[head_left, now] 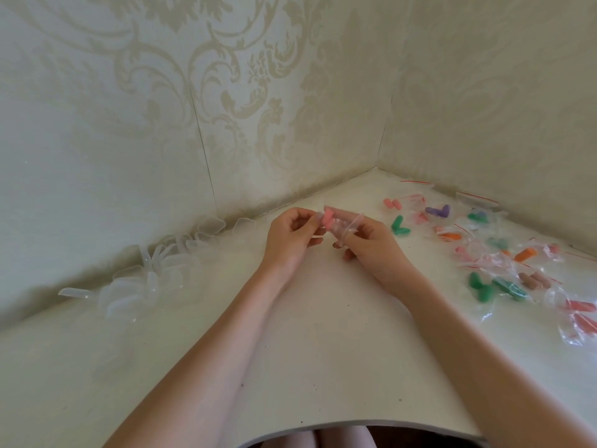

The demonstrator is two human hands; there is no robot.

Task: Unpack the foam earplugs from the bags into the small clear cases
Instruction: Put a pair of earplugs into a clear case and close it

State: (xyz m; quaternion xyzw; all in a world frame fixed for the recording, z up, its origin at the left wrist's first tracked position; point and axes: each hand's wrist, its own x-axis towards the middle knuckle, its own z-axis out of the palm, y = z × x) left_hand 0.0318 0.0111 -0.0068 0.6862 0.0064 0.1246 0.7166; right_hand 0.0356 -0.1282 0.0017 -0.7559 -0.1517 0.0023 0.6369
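– Where is the pink earplug (325,218)?
– Up above the white table (323,334). The left hand (290,244) pinches it at the mouth of a small clear bag (347,224).
– And the right hand (371,250)?
– It pinches the bag. The clear cases (155,276) lie by the left wall, more bagged earplugs (517,263) on the right.

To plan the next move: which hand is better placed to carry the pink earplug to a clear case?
Probably left: the left hand already pinches the pink earplug, and the clear cases lie on its side.
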